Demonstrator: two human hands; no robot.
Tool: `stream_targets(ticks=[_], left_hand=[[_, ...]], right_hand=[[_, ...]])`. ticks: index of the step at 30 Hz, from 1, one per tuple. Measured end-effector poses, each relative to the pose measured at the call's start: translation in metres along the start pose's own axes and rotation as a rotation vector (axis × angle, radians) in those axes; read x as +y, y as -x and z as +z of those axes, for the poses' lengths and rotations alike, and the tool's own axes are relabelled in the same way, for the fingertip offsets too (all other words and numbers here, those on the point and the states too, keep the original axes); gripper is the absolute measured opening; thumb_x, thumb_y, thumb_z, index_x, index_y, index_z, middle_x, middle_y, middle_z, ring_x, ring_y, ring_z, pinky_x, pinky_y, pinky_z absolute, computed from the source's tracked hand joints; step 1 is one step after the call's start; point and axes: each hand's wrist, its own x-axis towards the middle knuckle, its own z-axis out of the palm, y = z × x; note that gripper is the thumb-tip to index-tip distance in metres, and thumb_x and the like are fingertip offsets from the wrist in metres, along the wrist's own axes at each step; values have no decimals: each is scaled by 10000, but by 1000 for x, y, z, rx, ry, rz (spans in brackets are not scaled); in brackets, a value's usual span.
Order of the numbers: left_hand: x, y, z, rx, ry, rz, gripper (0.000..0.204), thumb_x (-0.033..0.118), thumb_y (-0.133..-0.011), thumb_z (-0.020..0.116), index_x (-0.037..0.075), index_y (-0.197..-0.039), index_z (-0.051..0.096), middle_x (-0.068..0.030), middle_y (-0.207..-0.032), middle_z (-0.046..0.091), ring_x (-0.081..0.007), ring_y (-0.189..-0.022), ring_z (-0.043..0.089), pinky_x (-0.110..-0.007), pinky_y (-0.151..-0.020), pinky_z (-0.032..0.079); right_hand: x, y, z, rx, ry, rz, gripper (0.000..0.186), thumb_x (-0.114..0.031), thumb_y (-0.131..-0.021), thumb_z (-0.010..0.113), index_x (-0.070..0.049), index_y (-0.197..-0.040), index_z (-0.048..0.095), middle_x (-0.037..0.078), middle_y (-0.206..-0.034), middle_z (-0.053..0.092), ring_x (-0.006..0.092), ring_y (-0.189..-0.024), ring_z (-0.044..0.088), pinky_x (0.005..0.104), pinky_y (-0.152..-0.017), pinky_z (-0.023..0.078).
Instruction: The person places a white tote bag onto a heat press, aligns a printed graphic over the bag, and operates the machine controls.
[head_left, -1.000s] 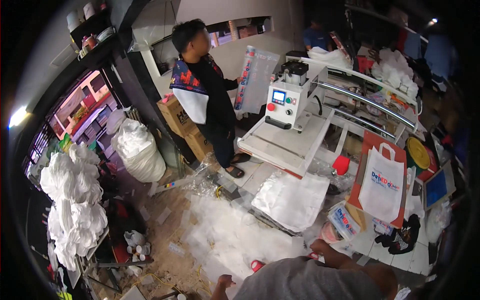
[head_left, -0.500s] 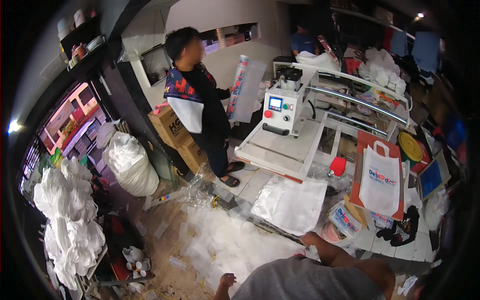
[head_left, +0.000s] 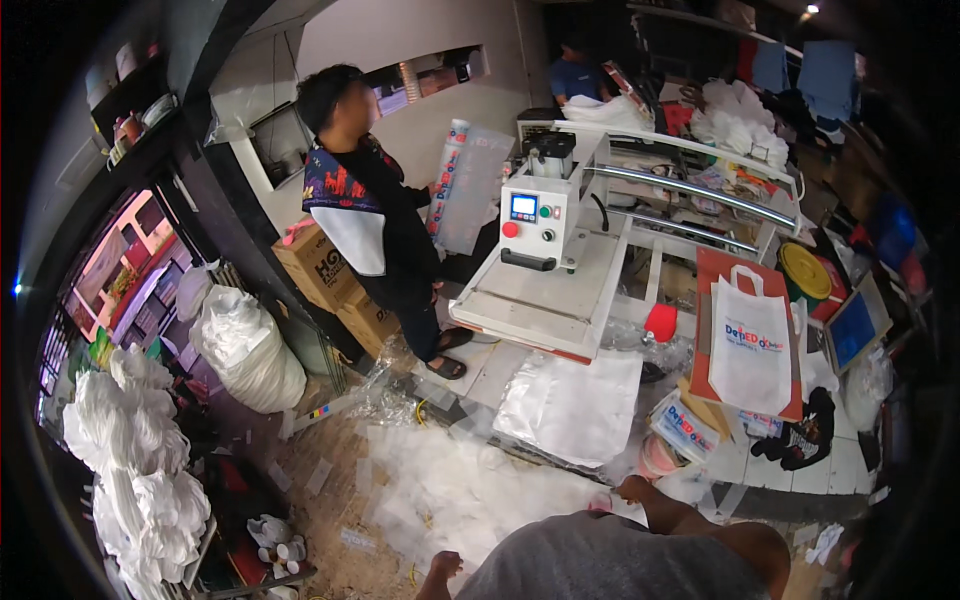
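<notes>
My left hand (head_left: 446, 565) hangs low at the front, fingers curled, with nothing visible in it. Beneath it, white sheets and film (head_left: 455, 490) lie heaped on the floor. My right hand (head_left: 634, 488) reaches forward, fingers bent down and closed beside a small pinkish thing; what they hold is hidden. Just beyond that hand are a flat stack of white sheets (head_left: 572, 405) on the raised tiled ledge and a round tub (head_left: 660, 453). A printed white package (head_left: 685, 428) leans next to the tub.
A white heat press machine (head_left: 545, 225) stands ahead. Right of it, a printed white handled bag (head_left: 748, 345) lies on a red board (head_left: 706, 375). A person (head_left: 365, 215) holds a roll of printed film (head_left: 447, 185). Stuffed white sacks (head_left: 247, 350) and bundles (head_left: 135, 460) stand left.
The view has shifted slightly, so the surroundings sit a little further left. Both my hands stay low in about the same places. The other person still holds the film roll.
</notes>
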Motion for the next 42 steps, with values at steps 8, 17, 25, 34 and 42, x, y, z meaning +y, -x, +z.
stream_targets(ticks=[8,17,25,34,42], left_hand=[[38,-2,-5,8,445,246,330,159,-864,649,27,-1164,616,-108,-1085,703,-215,-921,680,-344,-674,556],[39,24,25,93,-639,323,247,200,-861,658,117,-1093,675,-39,-1038,721,-200,-795,710,-377,-628,564],[15,36,34,154,-1224,544,236,220,-746,768,171,-963,689,-47,-938,707,-268,-899,686,-412,-743,561],[26,39,34,188,-1300,562,248,306,-750,770,207,-961,686,3,-1006,668,-240,-995,641,-394,-821,544],[29,33,30,160,-1211,476,213,328,-765,742,237,-950,691,30,-1014,651,-206,-1032,615,-379,-835,541]], right_hand=[[5,-10,8,32,0,-36,342,-315,-767,530,-38,-666,703,125,-670,704,244,-619,685,374,-663,556],[-11,18,-4,56,71,-64,311,-279,-776,513,-65,-646,697,118,-663,699,216,-599,687,367,-646,551],[-15,15,-5,55,-7,-138,331,-340,-806,574,-58,-672,685,98,-617,676,202,-494,623,350,-508,507],[-26,10,-1,100,84,-239,322,-287,-787,530,-35,-674,694,110,-657,693,207,-527,636,359,-532,527],[-16,17,3,36,116,-180,392,-374,-814,543,-38,-673,689,112,-657,692,225,-559,663,379,-549,533]])
